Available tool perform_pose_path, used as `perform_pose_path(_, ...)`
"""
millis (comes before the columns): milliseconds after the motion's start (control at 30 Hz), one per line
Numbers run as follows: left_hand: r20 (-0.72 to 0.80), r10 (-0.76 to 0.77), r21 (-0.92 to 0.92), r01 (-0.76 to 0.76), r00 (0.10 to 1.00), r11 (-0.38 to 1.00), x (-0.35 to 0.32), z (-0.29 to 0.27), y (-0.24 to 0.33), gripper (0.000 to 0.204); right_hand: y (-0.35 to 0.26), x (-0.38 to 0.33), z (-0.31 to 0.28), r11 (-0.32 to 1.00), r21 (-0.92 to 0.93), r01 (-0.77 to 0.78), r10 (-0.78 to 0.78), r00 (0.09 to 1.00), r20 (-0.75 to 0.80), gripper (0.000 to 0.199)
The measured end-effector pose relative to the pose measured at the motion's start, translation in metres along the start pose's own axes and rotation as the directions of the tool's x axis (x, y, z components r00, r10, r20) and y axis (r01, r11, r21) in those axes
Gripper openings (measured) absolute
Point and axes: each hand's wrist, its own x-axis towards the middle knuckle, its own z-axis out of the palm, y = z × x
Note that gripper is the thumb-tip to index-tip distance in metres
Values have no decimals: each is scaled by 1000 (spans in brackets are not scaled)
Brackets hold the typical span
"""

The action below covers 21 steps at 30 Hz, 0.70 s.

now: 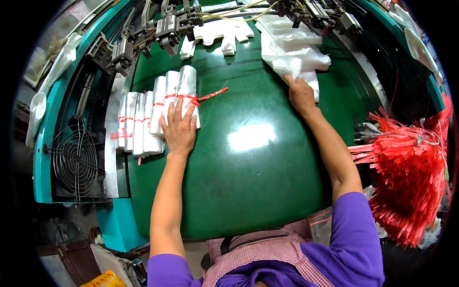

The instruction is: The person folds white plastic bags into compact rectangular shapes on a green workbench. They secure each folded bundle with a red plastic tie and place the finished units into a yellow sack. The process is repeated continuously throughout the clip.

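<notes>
My left hand lies flat, fingers spread, on a row of rolled clear plastic bag bundles tied with red strips. One loose strip end sticks out to the right of the nearest roll. More tied rolls lie side by side to its left. At the far right, my right hand is closed on the near end of a stack of white plastic bags. Its thumb and fingers pinch the plastic there. Another stack of white bags lies at the far middle, under the machine parts.
A green work surface carries everything. Metal machine arms with clamps cross above its far end. A wire fan guard sits left, in the teal frame. A thick bunch of red strips hangs at the right.
</notes>
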Motion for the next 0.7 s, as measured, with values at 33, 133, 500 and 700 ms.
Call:
perform_pose_path(33, 12, -14, 0, 14, 1000, 1000, -3, -3, 1, 39, -11, -11, -7, 999, 24, 38, -39, 997, 59, 24)
perform_pose_path(133, 80, -62, -38, 66, 995, 997, -22, -18, 18, 44, -70, -64, -58, 973, 147, 177, -211, 939, 272, 26)
perform_pose_path(500, 218, 349, -892, 41, 912, 451, -89, -124, 123, 109, -144, -68, -228, 434, 900, -41, 266, 960, -84, 41)
perform_pose_path(700, 421, -200, -900, 379, 885, -216, -64, -173, 113, 30, -166, -17, -213, 805, 433, 404, -207, 877, -434, 67)
